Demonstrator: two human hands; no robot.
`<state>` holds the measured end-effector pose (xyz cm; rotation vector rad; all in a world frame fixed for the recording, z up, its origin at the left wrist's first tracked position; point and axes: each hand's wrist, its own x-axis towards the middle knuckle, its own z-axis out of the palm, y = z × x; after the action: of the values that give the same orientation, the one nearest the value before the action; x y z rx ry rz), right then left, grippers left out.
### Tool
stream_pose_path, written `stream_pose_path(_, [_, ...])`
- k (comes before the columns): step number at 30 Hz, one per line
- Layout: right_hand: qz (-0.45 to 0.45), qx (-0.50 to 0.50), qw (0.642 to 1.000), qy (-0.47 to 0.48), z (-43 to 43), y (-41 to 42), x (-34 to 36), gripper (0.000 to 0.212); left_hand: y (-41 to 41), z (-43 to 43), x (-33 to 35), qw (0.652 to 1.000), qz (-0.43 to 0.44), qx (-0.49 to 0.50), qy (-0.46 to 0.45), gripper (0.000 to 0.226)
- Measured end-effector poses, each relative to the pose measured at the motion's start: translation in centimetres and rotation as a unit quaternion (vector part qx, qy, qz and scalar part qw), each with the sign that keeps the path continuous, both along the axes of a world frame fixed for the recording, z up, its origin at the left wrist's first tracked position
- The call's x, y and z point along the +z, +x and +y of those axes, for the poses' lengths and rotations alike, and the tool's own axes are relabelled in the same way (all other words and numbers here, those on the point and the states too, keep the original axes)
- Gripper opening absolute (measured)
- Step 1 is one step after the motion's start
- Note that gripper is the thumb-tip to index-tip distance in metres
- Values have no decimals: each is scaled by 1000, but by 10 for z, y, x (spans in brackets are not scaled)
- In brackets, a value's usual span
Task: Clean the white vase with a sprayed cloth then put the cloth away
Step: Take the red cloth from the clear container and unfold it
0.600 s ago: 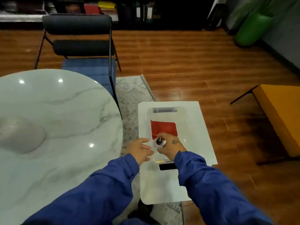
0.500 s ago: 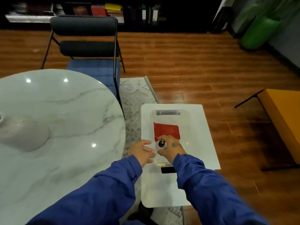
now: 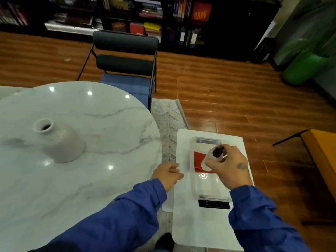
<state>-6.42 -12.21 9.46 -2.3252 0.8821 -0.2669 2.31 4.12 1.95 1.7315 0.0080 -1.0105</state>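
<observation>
Two hands are out in front of us, both in blue sleeves (image 3: 127, 215), and they're clearly apart. Our right hand (image 3: 229, 166) has its fingers wrapped round a small clear spray bottle (image 3: 210, 158) with a dark top, held just above a see-through plastic bin (image 3: 193, 180). Our left hand (image 3: 168, 174) sits at the near left edge of that bin, fingers loosely curled with nothing in them as far as we can make out. Whether it actually touches the bin, we can't tell. Down in the bin lies the red cloth (image 3: 198, 160), partly hidden behind the bottle and the right hand. The bin stands on a little white side table (image 3: 190, 224), with a flat black thing (image 3: 214, 204) just beside its near end. As for the white vase (image 3: 60, 142), it's upright on the big round marble table (image 3: 100, 179) off to our left, well apart from both hands and the cloth. Behind the marble table there's a black chair (image 3: 125, 50), a patterned rug (image 3: 167, 115) runs between the two tables, and an orange bench (image 3: 323, 157) pokes in at the right edge.
</observation>
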Motion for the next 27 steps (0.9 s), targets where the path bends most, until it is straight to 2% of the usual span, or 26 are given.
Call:
stream_pose_path(4, [-71,37,996,28,41,29,33,22,23,59,12,977,-198,-34,70,45])
stream_pose_path(8, [-78,84,992,62,90,62,30,20,49,128,0,935,-292,-71,189,58])
stream_pose_path(11, [-54,114,988,90,126,81,17,21,62,171,-14,888,-313,-123,313,70])
stream_pose_path(14, [-10,145,986,79,156,95,-2,21,68,197,-25,856,-309,-166,380,78])
stream_pose_path(20, [60,170,982,49,193,111,-32,27,69,218,-34,848,-281,-215,393,79])
stream_pose_path(27, [90,164,982,24,211,111,-51,30,70,225,-40,840,-297,-225,395,77])
